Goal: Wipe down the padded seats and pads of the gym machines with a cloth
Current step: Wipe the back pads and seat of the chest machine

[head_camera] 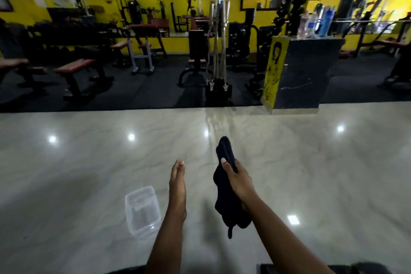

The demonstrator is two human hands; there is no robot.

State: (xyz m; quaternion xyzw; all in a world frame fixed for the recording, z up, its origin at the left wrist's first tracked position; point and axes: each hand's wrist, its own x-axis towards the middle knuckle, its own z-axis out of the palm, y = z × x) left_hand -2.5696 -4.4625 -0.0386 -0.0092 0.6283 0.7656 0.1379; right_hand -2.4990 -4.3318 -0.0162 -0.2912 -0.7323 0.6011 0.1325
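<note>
A dark cloth [224,187] is gripped in the right hand [239,184], thumb curled over it. The left hand [177,187] is held edge-on, fingers straight, just right of a clear plastic container [142,211] on the marble floor [77,162]. Padded benches [74,66] stand far left beyond the dark mat's edge [100,110].

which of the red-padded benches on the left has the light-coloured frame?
The bench set behind and to the right of the others: its legs are pale grey metal. The low flat benches in front of it stand on dark frames.
</note>
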